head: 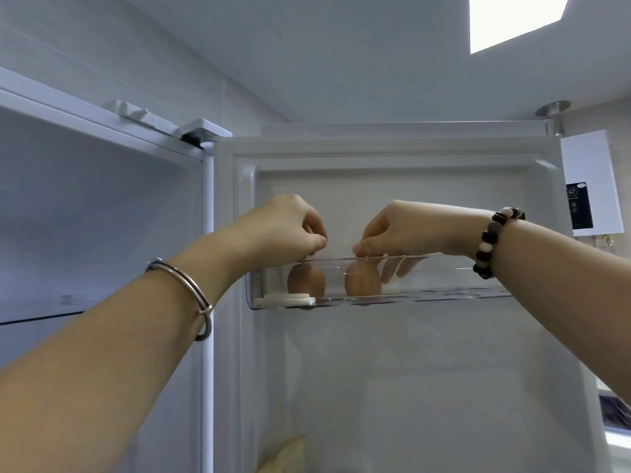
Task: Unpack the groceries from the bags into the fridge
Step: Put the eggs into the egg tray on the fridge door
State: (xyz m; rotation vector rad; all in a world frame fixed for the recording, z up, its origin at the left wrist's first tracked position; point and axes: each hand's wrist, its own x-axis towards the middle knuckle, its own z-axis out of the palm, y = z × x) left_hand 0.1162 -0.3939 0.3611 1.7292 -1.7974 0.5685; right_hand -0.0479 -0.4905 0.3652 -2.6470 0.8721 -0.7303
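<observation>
Two brown eggs stand in the clear top shelf [444, 295] of the open fridge door. My left hand [290, 227] hovers right over the left egg [306, 280], fingers curled down to the shelf's rim; the rim hides whether they touch the egg. My right hand [399, 230] reaches over the rim above the right egg [362, 278]. Its thumb lies at the rim and its fingers hang fairly straight inside the shelf, just right of that egg.
A white egg-tray piece [290, 299] lies at the shelf's left end. The fridge's inside [85, 216] opens to the left of the door. A white wall-mounted heater [587, 186] hangs at the right. A pale wooden corner [290, 452] shows at the bottom.
</observation>
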